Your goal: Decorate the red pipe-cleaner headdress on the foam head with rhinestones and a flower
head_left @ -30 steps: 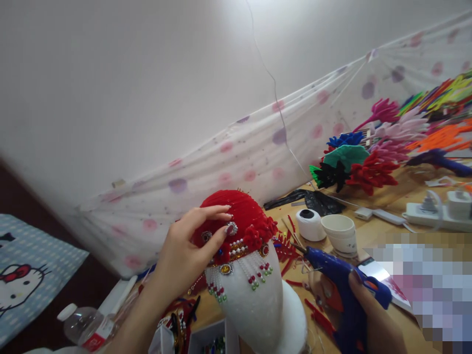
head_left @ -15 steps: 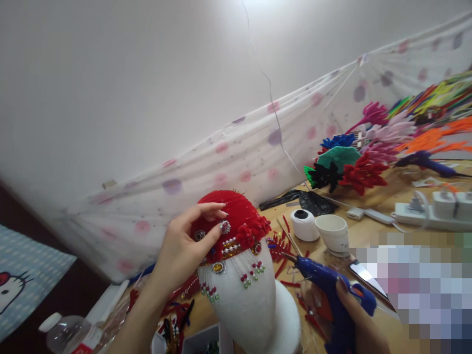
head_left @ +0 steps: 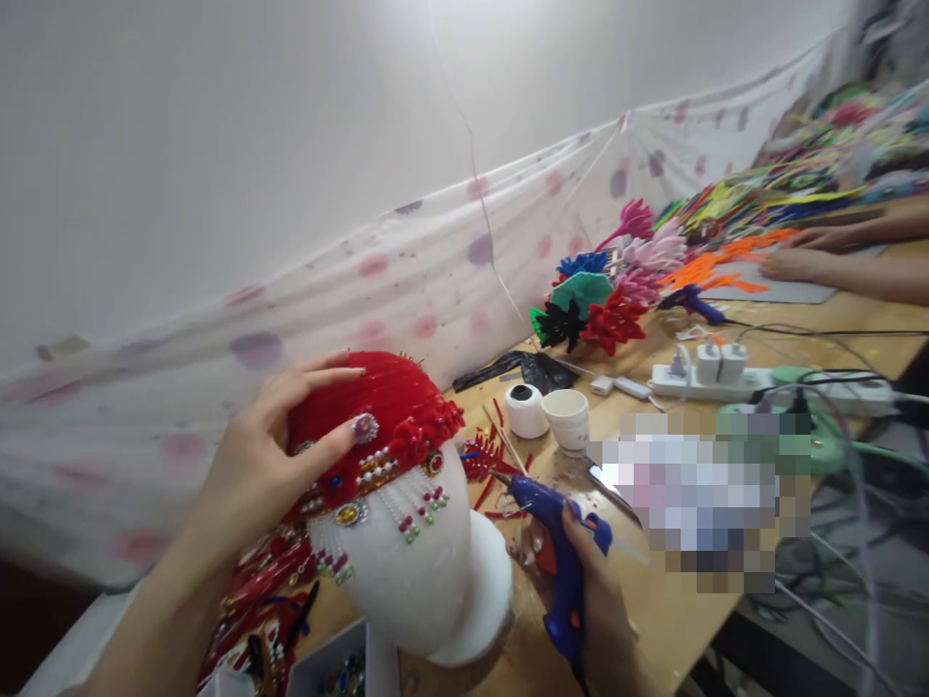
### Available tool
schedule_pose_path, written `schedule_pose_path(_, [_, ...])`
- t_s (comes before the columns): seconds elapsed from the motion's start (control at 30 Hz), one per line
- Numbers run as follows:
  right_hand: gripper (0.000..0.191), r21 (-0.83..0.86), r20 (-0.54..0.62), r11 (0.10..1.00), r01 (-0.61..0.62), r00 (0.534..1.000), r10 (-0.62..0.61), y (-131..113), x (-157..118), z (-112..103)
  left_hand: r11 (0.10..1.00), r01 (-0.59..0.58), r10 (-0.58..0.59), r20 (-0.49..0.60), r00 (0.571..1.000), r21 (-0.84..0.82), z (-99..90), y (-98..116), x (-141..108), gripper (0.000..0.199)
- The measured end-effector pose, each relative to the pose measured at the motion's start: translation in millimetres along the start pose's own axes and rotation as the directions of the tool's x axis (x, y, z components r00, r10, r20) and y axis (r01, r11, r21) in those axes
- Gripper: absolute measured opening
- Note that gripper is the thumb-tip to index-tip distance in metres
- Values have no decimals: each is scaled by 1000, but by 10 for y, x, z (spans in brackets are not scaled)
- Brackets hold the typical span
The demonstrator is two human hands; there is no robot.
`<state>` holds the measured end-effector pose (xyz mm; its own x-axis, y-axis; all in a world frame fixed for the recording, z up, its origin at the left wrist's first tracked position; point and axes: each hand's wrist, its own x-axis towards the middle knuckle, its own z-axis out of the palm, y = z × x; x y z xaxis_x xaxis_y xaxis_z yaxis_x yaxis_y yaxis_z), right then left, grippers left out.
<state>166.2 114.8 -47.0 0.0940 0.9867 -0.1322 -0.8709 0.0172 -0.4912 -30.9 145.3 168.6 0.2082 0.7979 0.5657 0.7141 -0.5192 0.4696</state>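
A red pleated headdress (head_left: 384, 392) with flowers, pearls, jewels and beaded fringes sits on a tilted white foam mannequin head (head_left: 413, 561). Spread across the top and side of the headdress, my left hand (head_left: 276, 426) grips it, its thumb at the front by a round silver-rimmed jewel (head_left: 366, 426). My right hand (head_left: 591, 571) is closed around a blue hot glue gun (head_left: 552, 513). The gun's nozzle points up and left, apart from the head. Part of my left palm's contact is hidden.
Behind stand a white thread cone (head_left: 526, 411), a white cup (head_left: 566, 421) and several fuzzy flowers (head_left: 581, 300). A power strip (head_left: 678, 380) lies right. Another person's hands (head_left: 805, 266) are near orange pieces. A box of beads (head_left: 326, 668) is in front.
The view has swung right, so everything sits further left and another person's hands have come into sight. My left hand stays on the headdress; my right hand still holds the glue gun.
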Motion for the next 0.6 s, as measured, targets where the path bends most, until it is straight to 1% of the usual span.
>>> schedule_pose_path(0.1, [42,57,47,998,27,998,-30,90,46,-51,999,43,-43,22,999,-6,-16,-1,-2,42])
schedule_pose_path(0.17, [41,60,75,997,40,996,-45,132,76,-91,999,48,-47,30,998,-19,-22,-6,-4,45])
schedule_pose_path(0.33, [34,74,70,997,31,997,-36,134,69,-131,997,49,-48,10,999,-65,-23,-36,-2,40])
schedule_pose_path(0.5, [34,46,106,999,22,994,-27,73,45,-100,997,-28,32,56,998,-71,-40,-46,1,41])
schedule_pose_path(0.6, [34,37,102,999,-2,995,-2,59,27,-88,998,-25,29,69,997,-66,-41,-28,-1,42])
